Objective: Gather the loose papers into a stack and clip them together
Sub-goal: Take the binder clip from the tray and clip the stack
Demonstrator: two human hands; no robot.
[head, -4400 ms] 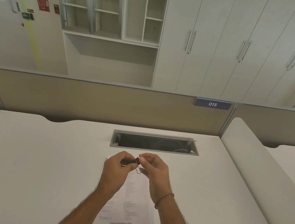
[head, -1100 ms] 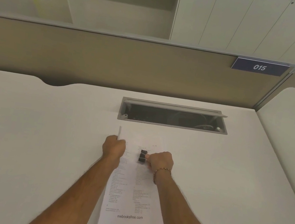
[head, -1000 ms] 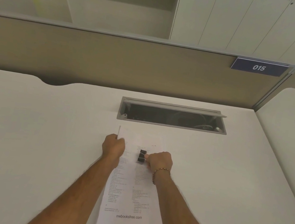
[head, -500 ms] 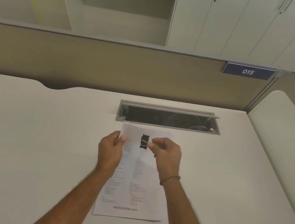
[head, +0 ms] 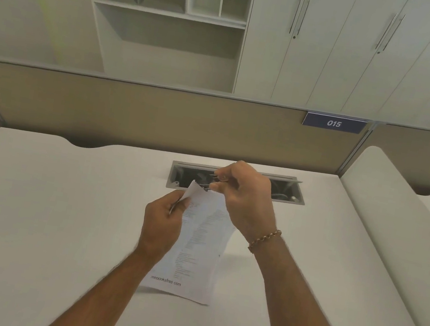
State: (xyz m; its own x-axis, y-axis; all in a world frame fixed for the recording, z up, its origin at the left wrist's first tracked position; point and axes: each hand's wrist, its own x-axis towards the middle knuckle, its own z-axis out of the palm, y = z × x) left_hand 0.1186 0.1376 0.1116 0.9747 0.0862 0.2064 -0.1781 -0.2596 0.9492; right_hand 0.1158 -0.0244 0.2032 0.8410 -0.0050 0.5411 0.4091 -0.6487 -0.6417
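Observation:
A stack of printed papers is lifted off the white desk and hangs tilted, its lower edge near the desk. My left hand grips the stack by its upper left edge. My right hand pinches the wire arms of a black binder clip at the top edge of the papers. The clip body is mostly hidden behind the paper corner and my fingers, so I cannot tell whether it bites the stack.
An open cable tray is sunk into the desk just behind my hands. A beige partition with a blue "015" label closes the back. White side dividers flank the desk. Cabinets stand beyond.
The papers have risen from the desk and now hang tilted. My right hand has moved up to the stack's top edge with the clip. The camera has tilted up.

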